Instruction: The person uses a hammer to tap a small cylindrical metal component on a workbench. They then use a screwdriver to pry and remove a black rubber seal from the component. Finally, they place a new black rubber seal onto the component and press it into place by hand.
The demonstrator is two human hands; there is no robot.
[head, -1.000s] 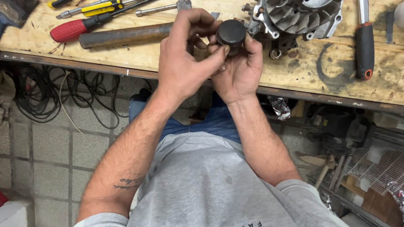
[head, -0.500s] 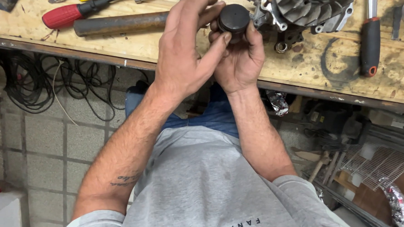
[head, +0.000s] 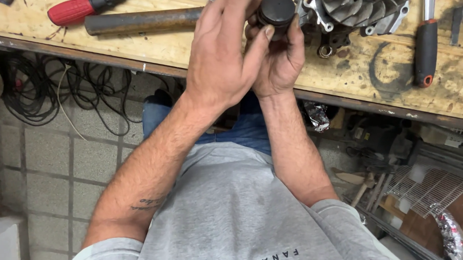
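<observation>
Round part (head: 276,9): dark, matt metal, smooth top.
Workbench (head: 344,78): rough plywood, stained.
Engine housing (head: 356,5): grey cast metal, dull.
Pipe (head: 143,21): rusty, matt metal.
Screwdriver handle (head: 71,10): glossy red plastic.

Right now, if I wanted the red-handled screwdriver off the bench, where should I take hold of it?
Probably the red handle, from above. The screwdriver lies flat on the wooden bench, handle pointing left with bare board around it. A rusty pipe lies just below, so close across the handle's width. Both hands hold the dark round part.
</observation>
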